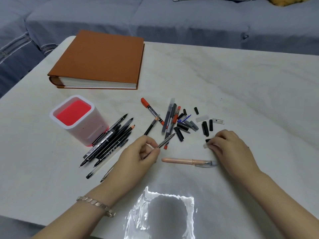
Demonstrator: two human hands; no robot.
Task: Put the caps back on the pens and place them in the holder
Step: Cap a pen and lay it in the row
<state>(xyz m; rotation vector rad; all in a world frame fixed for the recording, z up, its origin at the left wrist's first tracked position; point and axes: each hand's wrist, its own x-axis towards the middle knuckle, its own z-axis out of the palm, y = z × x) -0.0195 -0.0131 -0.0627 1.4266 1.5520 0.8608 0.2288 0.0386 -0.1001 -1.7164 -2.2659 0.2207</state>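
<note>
Left grip [143, 152] was clamped on a slim grey pen [166, 140], long axis running up-right. Right grip [226, 144] pinched a small dark cap [208, 140], lying right of the pen's free end. The white square holder with red interior [77, 121] stood left, nearer the left grip.

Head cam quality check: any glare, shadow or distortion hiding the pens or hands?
Head view: ragged white glare on the table near the bottom edge, ringing a dark shadow; it covers no pens. Head view: wide-angle stretch toward the frame edges. Head view: slightly soft overall, yet the left hand gripping a grey pen and the right hand pinching a cap are legible.
</note>
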